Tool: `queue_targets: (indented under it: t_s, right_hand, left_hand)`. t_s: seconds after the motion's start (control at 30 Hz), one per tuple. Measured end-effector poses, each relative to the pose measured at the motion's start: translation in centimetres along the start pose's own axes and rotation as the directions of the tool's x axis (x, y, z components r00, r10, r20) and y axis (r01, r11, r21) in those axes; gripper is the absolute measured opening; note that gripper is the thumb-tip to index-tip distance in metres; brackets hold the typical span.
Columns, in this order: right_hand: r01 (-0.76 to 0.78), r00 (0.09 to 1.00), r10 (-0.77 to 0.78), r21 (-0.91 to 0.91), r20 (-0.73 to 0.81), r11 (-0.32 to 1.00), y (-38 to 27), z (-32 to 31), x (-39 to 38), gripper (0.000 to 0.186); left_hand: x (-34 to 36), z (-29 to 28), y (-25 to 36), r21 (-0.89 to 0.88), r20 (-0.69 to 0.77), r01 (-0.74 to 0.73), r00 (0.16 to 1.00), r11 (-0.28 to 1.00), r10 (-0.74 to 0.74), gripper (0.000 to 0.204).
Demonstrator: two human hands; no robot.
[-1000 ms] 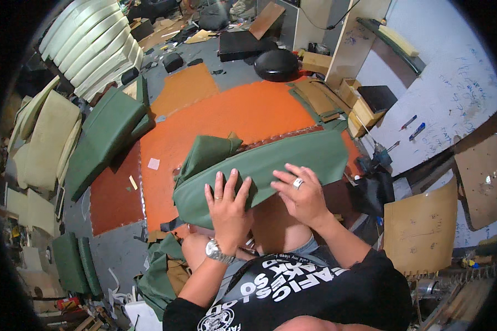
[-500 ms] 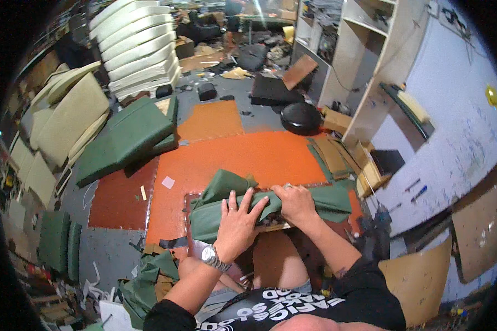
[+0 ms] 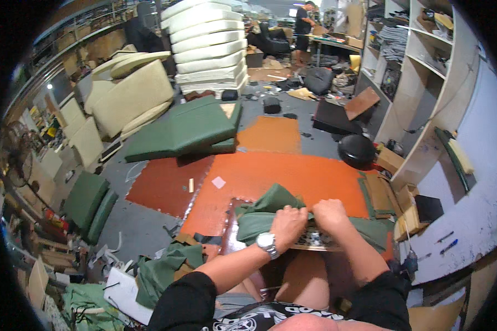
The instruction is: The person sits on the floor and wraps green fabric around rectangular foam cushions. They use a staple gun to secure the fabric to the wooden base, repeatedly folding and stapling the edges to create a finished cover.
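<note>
A sheet of green leather-like upholstery material point(image 3: 257, 225) lies bunched and folded in front of my lap. My left hand point(image 3: 290, 226), with a metal watch on its wrist, is closed on the material's near folds. Close beside it, my right hand point(image 3: 330, 215) makes a fist on the same material, whose right end point(image 3: 373, 231) spreads past my wrist. Below the hands, a speckled strip point(image 3: 315, 238) with a pale lower edge shows from under the green. The fingertips of both hands are hidden.
Orange matting point(image 3: 281, 171) covers the floor ahead. Green padded panels point(image 3: 182, 129) lie beyond it at the left, near a stack of white foam cushions point(image 3: 207, 49). A black round seat point(image 3: 356, 151) and shelving point(image 3: 425, 71) are at the right. Another person point(image 3: 303, 27) stands far back.
My left hand has gone from spread flat on the green material to closed on it. More of the speckled strip shows. My view has turned left and upward, bringing the other person into sight.
</note>
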State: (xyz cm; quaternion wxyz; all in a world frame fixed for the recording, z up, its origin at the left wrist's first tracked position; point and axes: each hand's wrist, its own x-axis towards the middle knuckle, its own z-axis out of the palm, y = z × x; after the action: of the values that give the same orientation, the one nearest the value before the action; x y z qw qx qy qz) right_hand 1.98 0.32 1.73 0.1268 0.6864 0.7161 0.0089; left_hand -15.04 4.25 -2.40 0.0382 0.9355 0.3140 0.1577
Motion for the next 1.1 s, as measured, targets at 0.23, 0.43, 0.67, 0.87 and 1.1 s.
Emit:
queue_targets:
  t_s: [0.23,0.43,0.67,0.87,1.1]
  right_hand:
    - [-0.055,0.814,0.233,0.327,-0.533,0.943,-1.0,4.7,-4.8,0.048]
    - [0.062,0.675,0.122,0.22,-0.727,0.973,0.3,5.1,-3.2,0.046]
    - [-0.323,0.821,0.432,0.321,-0.373,0.89,2.9,5.0,-13.3,0.063]
    - [-0.201,0.751,0.442,0.468,-0.49,0.861,-1.5,6.7,-19.0,0.039]
    - [-0.092,0.759,0.346,0.435,-0.552,0.896,-5.9,6.3,-15.9,0.014]
  left_hand:
    - [2.8,-0.4,1.6,0.118,0.236,0.235,0.937,0.965,-0.257,0.019]
    - [1.8,2.0,1.2,0.088,-0.103,0.271,0.959,0.958,-0.262,0.018]
    - [-0.8,1.1,1.0,0.04,-0.05,0.115,0.992,0.993,-0.113,0.018]
    - [-6.4,-1.3,2.9,-0.13,-0.077,-0.081,0.994,0.988,0.071,0.036]
    - [-10.1,-3.0,5.4,-0.216,-0.08,-0.058,0.996,0.975,0.042,0.022]
